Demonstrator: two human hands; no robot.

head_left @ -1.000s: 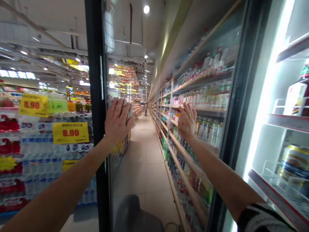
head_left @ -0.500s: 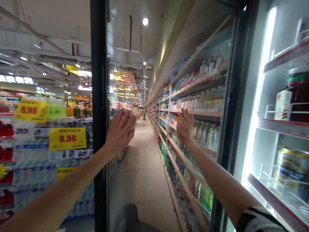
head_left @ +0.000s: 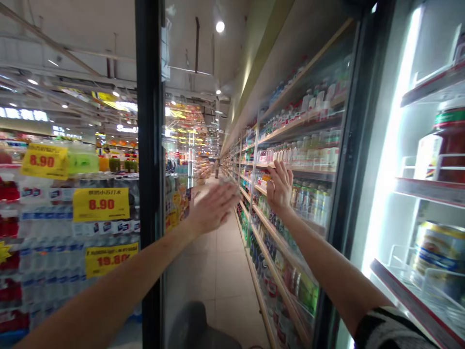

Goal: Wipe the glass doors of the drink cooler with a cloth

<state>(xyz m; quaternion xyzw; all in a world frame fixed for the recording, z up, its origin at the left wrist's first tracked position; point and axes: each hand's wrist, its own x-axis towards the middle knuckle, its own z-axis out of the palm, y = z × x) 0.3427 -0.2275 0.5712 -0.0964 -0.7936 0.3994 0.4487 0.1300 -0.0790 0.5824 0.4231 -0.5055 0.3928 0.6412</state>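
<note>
A glass cooler door (head_left: 192, 295) with black frame edges stands open in front of me. My left hand (head_left: 216, 206) presses a crumpled pale cloth (head_left: 232, 188) against the pane near its middle; motion blurs the fingers, and most of the cloth lies hidden beneath them. To the right, my right hand (head_left: 279, 186) has its fingers spread and bent, with the fingertips seemingly against the same glass. Nothing shows in that hand.
At the right are the lit cooler's shelves (head_left: 428, 186), with a dark red bottle (head_left: 450, 140) and gold-topped cans (head_left: 436, 252). Yellow price signs (head_left: 100, 204) hang before packed water bottles at the left. Through the pane, an aisle floor (head_left: 216, 271) runs beside long drink shelves.
My left hand has swept rightward across the glass with the cloth, from near the left frame edge to the middle. My right hand stays in nearly the same spot.
</note>
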